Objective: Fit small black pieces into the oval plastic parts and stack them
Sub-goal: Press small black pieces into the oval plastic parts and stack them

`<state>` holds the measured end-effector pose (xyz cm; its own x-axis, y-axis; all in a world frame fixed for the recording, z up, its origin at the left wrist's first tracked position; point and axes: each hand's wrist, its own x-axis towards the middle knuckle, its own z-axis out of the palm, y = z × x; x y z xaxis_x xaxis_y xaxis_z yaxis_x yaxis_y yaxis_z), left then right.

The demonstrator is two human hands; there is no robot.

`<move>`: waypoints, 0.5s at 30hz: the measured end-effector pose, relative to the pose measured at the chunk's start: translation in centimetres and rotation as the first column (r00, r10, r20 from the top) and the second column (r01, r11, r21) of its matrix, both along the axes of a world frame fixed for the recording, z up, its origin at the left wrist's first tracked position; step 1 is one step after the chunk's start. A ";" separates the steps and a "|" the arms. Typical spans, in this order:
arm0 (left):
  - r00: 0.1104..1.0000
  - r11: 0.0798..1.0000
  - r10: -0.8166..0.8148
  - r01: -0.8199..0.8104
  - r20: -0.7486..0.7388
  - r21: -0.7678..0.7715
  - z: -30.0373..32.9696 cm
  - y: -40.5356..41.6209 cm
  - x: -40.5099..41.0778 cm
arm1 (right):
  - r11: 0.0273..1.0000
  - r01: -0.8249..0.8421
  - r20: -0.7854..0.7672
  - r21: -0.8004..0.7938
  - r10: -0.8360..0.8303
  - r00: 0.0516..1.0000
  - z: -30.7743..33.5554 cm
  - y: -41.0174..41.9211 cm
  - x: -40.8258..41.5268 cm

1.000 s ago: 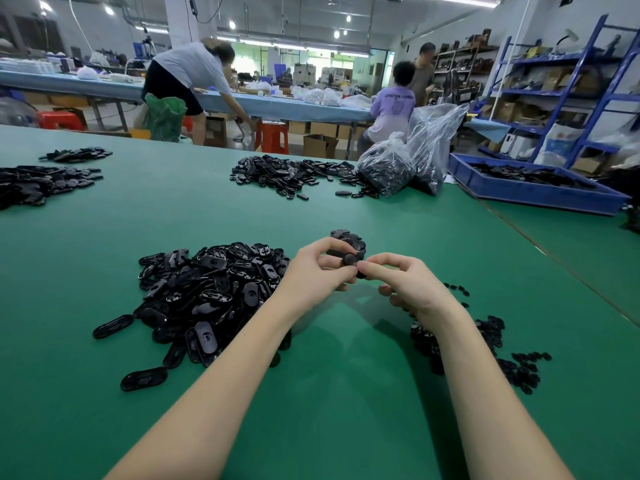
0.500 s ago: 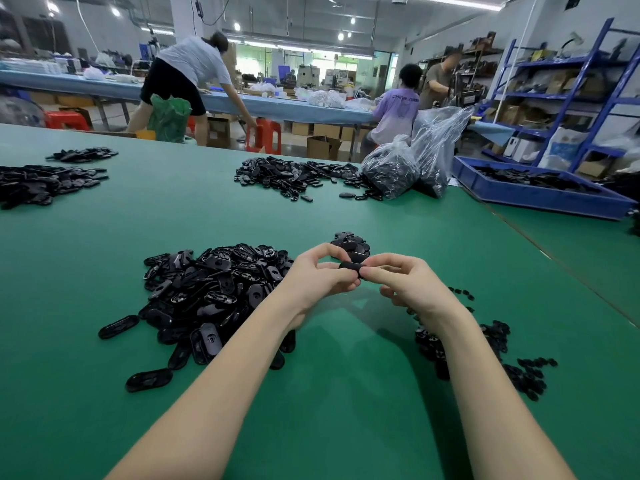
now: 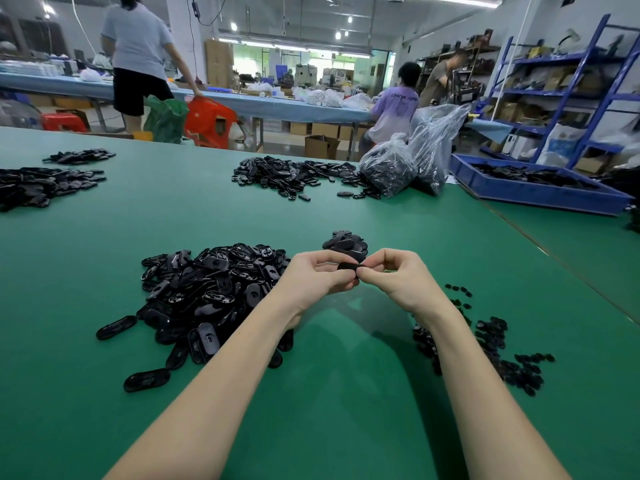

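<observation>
from my head camera i see my two bare forearms reach out over the green table [image 3: 329, 410] and meet in the middle. my left hand [image 3: 311, 278] and my right hand [image 3: 398, 277] come together fingertip to fingertip, both pinching one black oval part [image 3: 349, 266] held just above the table; my left fingers [image 3: 341, 282] curl under it and my right fingers [image 3: 372, 275] press in from the other end. whether a small piece sits in it i cannot tell, since my fingers cover most of it. just behind my hands, touching the table, is a short stack [image 3: 344, 242] of finished ovals. to my left lies the big heap [image 3: 214, 292] of loose oval parts, a few strays spilled toward me at its near edge. to my right, partly hidden by my forearm, lies a flatter scatter of small pieces [image 3: 502, 351]. farther back on the table are more black piles [image 3: 287, 174], with a clear bag [image 3: 388, 166] full of black parts beside them, and a blue tray [image 3: 540, 194] at the far right edge. beyond the table, people stand and sit at another long bench.
</observation>
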<state>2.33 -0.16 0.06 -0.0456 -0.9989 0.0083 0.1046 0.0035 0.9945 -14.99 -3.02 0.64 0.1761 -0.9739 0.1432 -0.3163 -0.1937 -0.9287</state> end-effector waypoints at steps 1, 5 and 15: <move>1.000 1.000 0.000 0.000 0.003 0.001 0.0 0.0 0.0 | 1.000 -0.004 -0.002 -0.002 0.004 1.000 0.0 0.1 0.1; 0.998 1.000 0.009 -0.009 0.069 -0.006 0.0 -0.1 0.2 | 1.000 -0.006 -0.036 -0.019 0.005 0.999 0.0 0.2 0.5; 0.931 0.985 0.134 -0.088 0.341 -0.145 -0.9 -0.7 0.2 | 0.999 0.045 0.029 0.012 -0.045 0.999 -1.2 -0.1 0.6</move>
